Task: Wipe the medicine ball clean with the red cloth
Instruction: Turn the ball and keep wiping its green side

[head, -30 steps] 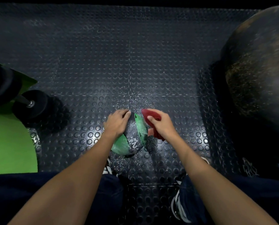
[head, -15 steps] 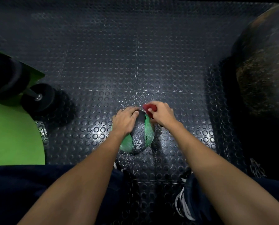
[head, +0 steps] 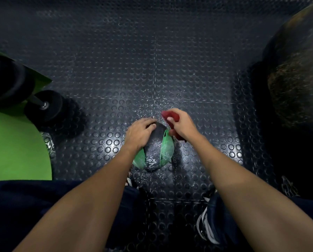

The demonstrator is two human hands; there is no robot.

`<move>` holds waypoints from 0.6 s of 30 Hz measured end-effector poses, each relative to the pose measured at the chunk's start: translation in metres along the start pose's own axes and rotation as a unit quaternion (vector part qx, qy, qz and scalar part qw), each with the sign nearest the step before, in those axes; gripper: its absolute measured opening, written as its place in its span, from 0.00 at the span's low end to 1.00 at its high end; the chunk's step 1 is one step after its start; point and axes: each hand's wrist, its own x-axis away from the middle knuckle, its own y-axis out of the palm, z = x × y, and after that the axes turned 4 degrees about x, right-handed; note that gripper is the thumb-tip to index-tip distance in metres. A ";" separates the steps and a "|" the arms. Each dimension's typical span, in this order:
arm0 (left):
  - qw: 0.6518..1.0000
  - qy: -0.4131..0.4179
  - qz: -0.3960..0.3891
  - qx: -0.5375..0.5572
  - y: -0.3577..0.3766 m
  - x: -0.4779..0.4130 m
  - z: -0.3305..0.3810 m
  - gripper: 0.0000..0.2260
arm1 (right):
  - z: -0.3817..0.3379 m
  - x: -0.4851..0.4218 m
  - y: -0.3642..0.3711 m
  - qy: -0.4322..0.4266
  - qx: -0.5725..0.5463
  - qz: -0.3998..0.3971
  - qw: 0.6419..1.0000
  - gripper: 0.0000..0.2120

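Left hand (head: pixel 140 132) flat on medicine ball (head: pixel 154 150) — right hand (head: pixel 183 124) grip clamps mostly hidden red cloth (head: pixel 172 118).

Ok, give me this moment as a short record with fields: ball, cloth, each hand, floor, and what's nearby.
ball: green and black medicine ball, on the floor between the feet
cloth: red cloth, bunched at the ball's far right edge
left hand: left hand flat on the ball's top left, steadying it
right hand: right hand, grip closed on the cloth
floor: studded rubber floor, white specks around the ball
nearby: dumbbell and green mat to the left
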 end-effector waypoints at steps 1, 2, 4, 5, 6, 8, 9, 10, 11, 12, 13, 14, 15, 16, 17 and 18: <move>1.000 -0.002 0.000 0.006 0.000 -0.001 -0.002 0.19 | -0.001 0.001 -0.001 -0.040 -0.005 -0.004 0.999 0.14; 1.000 -0.010 0.002 0.009 0.000 -0.002 -0.003 0.20 | -0.002 0.006 -0.001 -0.072 0.000 -0.028 0.997 0.16; 0.999 -0.031 0.012 0.013 -0.001 -0.004 -0.002 0.20 | 0.003 0.015 0.007 -0.074 0.007 -0.084 0.994 0.16; 0.999 -0.036 0.014 0.010 -0.002 -0.004 -0.001 0.19 | 0.008 0.018 0.012 -0.054 -0.020 -0.083 0.995 0.15; 0.999 -0.035 0.012 0.004 -0.002 -0.004 0.002 0.19 | 0.013 0.021 0.015 -0.029 -0.058 -0.064 0.996 0.13; 1.000 -0.028 0.007 -0.011 -0.002 -0.001 0.006 0.17 | 0.019 0.018 0.015 0.019 -0.071 -0.028 0.997 0.08; 1.000 -0.025 0.006 -0.015 -0.002 0.000 0.008 0.17 | 0.021 0.015 0.013 0.045 -0.048 -0.033 0.997 0.07; 1.000 -0.022 0.003 -0.017 -0.001 0.000 0.009 0.17 | 0.020 0.012 0.008 0.070 -0.038 -0.044 0.996 0.07; 1.000 -0.019 0.001 -0.017 0.000 0.000 0.008 0.17 | 0.017 0.009 0.004 0.083 -0.050 -0.050 0.994 0.08; 1.000 -0.018 -0.001 -0.019 0.001 -0.001 0.008 0.17 | 0.013 0.007 0.001 0.077 -0.080 -0.049 0.993 0.09; 1.000 -0.019 -0.002 -0.021 0.001 -0.002 0.009 0.18 | 0.010 0.007 -0.001 0.050 -0.106 -0.039 0.992 0.10; 1.000 -0.020 -0.004 -0.022 0.001 -0.002 0.009 0.18 | 0.007 0.010 -0.002 0.010 -0.102 -0.028 0.994 0.11; 1.000 -0.017 -0.004 -0.021 0.000 -0.002 0.009 0.19 | 0.006 0.016 -0.001 -0.026 -0.076 -0.025 0.996 0.12; 1.000 -0.015 -0.004 -0.018 -0.001 -0.002 0.009 0.20 | 0.011 0.022 0.002 -0.045 -0.058 -0.031 0.997 0.12; 1.000 -0.012 -0.003 -0.017 -0.001 0.000 0.010 0.22 | 0.019 0.028 0.008 -0.044 -0.061 -0.036 0.997 0.12; 1.000 -0.012 -0.003 -0.017 -0.001 0.001 0.010 0.22 | 0.030 0.033 0.014 -0.027 -0.070 -0.029 0.997 0.10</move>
